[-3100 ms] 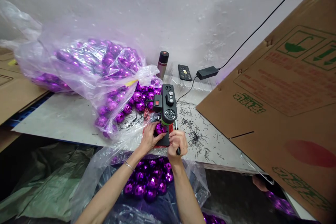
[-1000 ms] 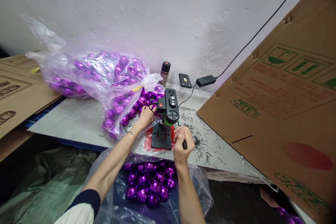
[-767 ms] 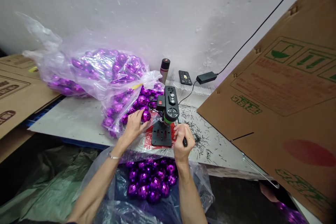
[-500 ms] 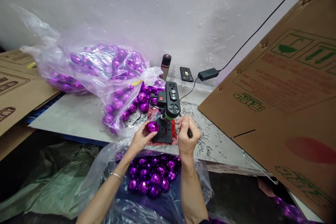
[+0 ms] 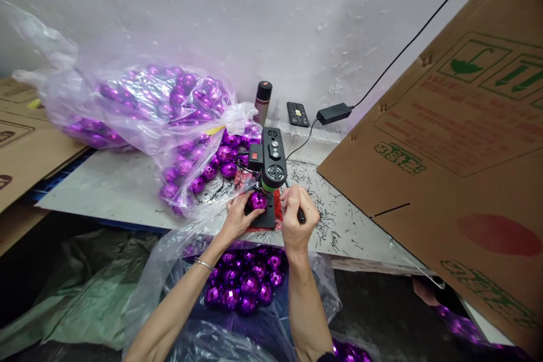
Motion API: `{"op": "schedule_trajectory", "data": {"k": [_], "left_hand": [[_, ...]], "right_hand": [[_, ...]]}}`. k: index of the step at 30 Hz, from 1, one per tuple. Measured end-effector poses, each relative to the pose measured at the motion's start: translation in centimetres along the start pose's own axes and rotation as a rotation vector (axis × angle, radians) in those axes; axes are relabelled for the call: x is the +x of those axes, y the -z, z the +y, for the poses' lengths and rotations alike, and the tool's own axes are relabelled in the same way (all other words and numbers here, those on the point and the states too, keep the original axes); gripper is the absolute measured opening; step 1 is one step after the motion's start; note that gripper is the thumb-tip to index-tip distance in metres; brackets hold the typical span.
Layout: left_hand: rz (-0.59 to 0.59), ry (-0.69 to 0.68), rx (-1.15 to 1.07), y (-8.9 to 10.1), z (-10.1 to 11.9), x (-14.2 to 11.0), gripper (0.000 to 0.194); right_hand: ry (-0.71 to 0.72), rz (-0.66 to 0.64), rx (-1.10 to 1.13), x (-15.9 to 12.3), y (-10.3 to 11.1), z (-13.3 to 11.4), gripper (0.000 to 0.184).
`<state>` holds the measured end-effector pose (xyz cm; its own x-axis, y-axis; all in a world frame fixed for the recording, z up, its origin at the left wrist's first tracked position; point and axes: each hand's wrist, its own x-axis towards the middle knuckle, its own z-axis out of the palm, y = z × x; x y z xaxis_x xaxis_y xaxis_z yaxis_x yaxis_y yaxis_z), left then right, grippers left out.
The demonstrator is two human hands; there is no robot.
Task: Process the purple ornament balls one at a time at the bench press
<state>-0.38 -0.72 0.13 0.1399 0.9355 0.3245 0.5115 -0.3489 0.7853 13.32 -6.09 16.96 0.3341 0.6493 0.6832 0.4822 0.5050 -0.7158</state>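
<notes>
A shiny purple faceted ball (image 5: 258, 201) is gripped by my left hand (image 5: 238, 216), under the head of a small black bench drill press (image 5: 274, 154). The ball sits over the press's black base plate (image 5: 268, 218); the spot where it meets the tool is hidden. My right hand (image 5: 299, 214) is wrapped round a black-ended lever handle (image 5: 301, 216) at the press's right side. Below my hands, an open clear plastic bag (image 5: 146, 277) holds many more purple balls (image 5: 248, 284).
A large clear bag (image 5: 139, 96) of purple balls lies at the left, spilling toward the press. Behind stand a dark-capped bottle (image 5: 263, 103), a phone (image 5: 297, 114) and a black power adapter (image 5: 334, 113). A cardboard box (image 5: 445, 181) leans at the right. Dark shavings (image 5: 328, 220) litter the table.
My left hand has brought the purple ball rightward and in under the press head. My right hand stays on the lever. The whole view has shifted slightly.
</notes>
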Motion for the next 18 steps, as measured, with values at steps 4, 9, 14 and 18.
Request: {"op": "schedule_trajectory", "data": {"k": [4,9,14,18], "left_hand": [[-0.025,-0.044,-0.005,0.1,0.1,-0.2,0.06],[-0.042,-0.088,0.045,0.5,0.2,-0.5,0.057],[-0.098,-0.145,0.002,0.4,1.1,0.3,0.056],[-0.103,-0.088,-0.142,-0.2,0.8,0.7,0.061]], "right_hand": [[0.009,0.006,0.004,-0.2,0.0,0.0,0.04],[-0.001,0.007,-0.001,-0.3,-0.1,0.1,0.041],[-0.015,0.012,0.003,-0.6,-0.1,0.4,0.04],[-0.013,0.006,0.015,-0.7,0.0,0.6,0.039]]}}
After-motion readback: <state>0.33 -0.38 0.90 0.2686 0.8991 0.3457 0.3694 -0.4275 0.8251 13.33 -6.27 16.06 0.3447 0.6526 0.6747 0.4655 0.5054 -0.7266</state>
